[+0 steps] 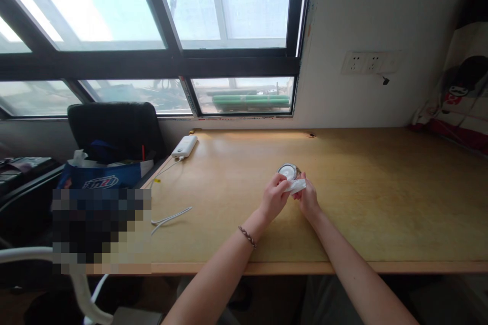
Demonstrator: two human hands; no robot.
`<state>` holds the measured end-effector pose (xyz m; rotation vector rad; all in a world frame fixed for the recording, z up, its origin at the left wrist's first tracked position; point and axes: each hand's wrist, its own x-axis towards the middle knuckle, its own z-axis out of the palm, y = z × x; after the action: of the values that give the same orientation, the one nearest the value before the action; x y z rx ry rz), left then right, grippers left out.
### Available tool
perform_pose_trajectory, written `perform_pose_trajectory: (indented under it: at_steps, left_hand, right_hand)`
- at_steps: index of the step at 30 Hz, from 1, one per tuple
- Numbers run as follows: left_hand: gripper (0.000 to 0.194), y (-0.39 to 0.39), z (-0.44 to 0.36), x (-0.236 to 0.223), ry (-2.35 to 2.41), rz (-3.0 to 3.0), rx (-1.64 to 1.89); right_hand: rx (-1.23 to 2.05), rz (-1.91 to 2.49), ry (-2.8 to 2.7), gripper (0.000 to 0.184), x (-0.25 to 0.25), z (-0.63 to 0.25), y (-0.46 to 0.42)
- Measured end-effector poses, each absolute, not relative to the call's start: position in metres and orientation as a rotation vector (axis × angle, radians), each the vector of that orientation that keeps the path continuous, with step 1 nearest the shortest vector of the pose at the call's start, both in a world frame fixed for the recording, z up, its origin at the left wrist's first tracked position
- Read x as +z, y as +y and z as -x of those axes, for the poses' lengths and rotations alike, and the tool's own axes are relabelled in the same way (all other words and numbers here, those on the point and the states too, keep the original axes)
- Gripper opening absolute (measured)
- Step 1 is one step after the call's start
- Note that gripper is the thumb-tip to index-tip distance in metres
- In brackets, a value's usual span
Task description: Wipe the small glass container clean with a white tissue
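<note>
My left hand, with a braided bracelet on its wrist, pinches a folded white tissue over the desk. Just beyond the fingers is a round, silver-rimmed object with a whitish face, tilted toward me; its exact kind is too small to make out. My right hand has its fingers curled round the right side of this object. The tissue covers the object's near edge and hides part of the right fingers.
The wooden desk runs along the window wall. On its left lie a white power bank and a looped white cable. A black chair holding a blue bag stands beyond the desk's left edge.
</note>
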<state>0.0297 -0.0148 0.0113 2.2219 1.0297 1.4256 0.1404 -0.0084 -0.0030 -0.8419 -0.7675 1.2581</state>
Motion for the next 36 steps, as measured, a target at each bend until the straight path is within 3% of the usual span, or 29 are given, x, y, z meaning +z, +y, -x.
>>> perform_pose_trajectory:
  at_steps: [10,14,23,28,33,36]
  left_hand:
    - [0.022,0.009,-0.022,0.004,1.148,-1.348,1.568]
    - [0.026,0.017,-0.023,-0.008,0.992,-1.081,1.36]
    - [0.029,0.031,-0.011,-0.006,0.875,-0.521,1.213]
    - [0.033,0.03,-0.01,0.003,0.749,-0.415,1.152]
    - [0.029,0.029,-0.012,0.001,0.623,-0.462,1.165]
    - [0.031,0.028,-0.015,-0.001,0.562,-0.536,1.215]
  right_hand:
    - [1.364,0.725,-0.676,0.034,0.002,-0.143,-0.008]
    - [1.313,0.757,-0.887,0.037,0.004,-0.14,-0.013]
    - [0.416,1.088,-1.785,0.014,0.012,-0.142,-0.023]
    - [0.404,0.998,-1.757,0.023,0.009,-0.142,-0.018]
    - [0.773,0.881,-1.434,0.059,0.004,-0.141,-0.009]
    - [1.025,0.785,-1.399,0.066,0.001,-0.14,-0.007]
